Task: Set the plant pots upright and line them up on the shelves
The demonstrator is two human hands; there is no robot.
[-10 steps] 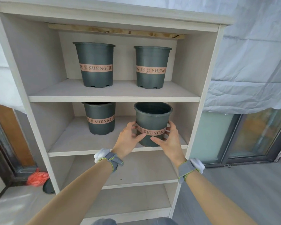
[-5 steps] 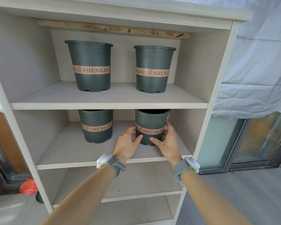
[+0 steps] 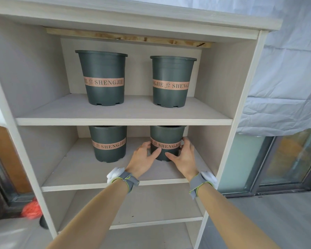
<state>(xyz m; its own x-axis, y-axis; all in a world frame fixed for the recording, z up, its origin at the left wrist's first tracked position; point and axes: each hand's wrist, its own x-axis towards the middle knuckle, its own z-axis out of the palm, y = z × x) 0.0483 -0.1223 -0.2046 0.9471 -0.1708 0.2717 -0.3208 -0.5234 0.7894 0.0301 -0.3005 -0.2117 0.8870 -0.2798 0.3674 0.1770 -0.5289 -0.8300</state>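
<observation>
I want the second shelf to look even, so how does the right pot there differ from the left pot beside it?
The right pot is gripped by the left hand and right hand; the left pot stands untouched. The right pot sits slightly farther back than the left pot. Both are upright, dark green, with a SHENGJIE band.

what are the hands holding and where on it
Both hands, left and right, clasp the right pot on the second shelf by its lower sides.

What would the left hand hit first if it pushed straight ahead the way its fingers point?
The left hand already touches the lower-right pot. Sliding on past its side, it would probably reach the shelf's back panel, though depth is unclear.
</observation>
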